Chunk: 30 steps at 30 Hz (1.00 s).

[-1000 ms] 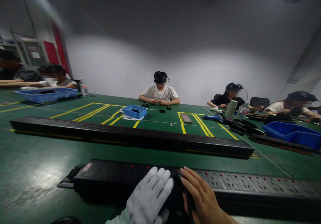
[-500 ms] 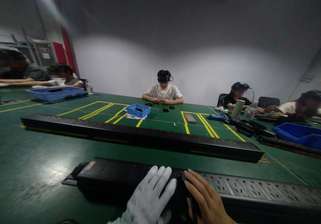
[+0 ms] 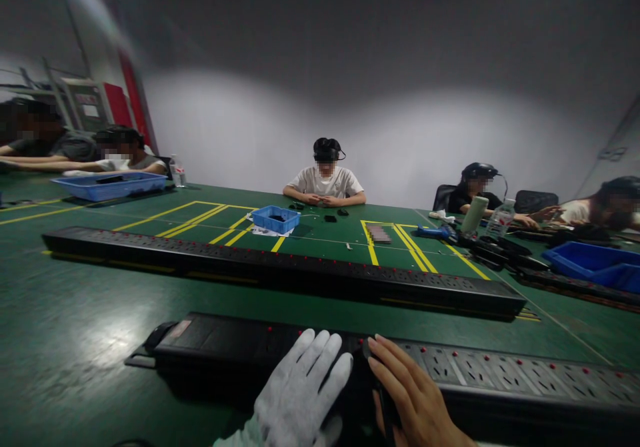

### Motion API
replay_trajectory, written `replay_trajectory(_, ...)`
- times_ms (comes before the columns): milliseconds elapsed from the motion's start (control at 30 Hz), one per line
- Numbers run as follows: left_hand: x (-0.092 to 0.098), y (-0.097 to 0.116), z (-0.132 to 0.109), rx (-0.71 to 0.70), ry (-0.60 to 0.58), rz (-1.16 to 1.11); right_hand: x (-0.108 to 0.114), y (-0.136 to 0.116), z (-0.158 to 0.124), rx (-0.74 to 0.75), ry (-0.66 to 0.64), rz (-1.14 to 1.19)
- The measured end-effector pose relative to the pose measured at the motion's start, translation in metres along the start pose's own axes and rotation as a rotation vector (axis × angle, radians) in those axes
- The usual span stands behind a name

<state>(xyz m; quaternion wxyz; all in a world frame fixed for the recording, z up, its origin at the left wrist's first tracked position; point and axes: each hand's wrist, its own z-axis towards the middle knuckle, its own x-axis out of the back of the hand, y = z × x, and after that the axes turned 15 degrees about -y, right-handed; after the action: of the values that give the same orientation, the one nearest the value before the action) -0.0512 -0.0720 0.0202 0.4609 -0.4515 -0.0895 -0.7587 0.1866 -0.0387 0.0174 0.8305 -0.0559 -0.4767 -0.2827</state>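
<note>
My view now sits turned slightly left, near power strip (image 3: 505, 370) further right, far-left co-worker (image 3: 55, 143) further into sight

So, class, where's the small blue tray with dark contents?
In the head view, left of centre, the small blue tray sits on a pale sheet beyond the farther black strip.

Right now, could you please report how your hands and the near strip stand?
Left hand gloved, over near strip. Right hand bare, holding dark item. Far strip beyond.
</note>
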Motion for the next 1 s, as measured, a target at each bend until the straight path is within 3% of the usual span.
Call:
replay_trajectory(167,-0.014,0.002,-0.001,0.007,0.131,-0.017,0.0,0.001,-0.001,0.006,0.002,-0.017)
replay_trajectory(400,-0.015,0.002,-0.005,-0.004,0.047,-0.027,0.0,0.0,-0.003,0.012,0.005,-0.019)
replay_trajectory(600,-0.016,0.001,-0.003,0.01,0.125,-0.033,0.001,-0.001,-0.002,-0.021,-0.012,-0.018)
replay_trajectory(1000,-0.023,0.001,-0.007,-0.003,0.075,-0.006,-0.001,0.001,-0.002,0.002,0.02,-0.008)
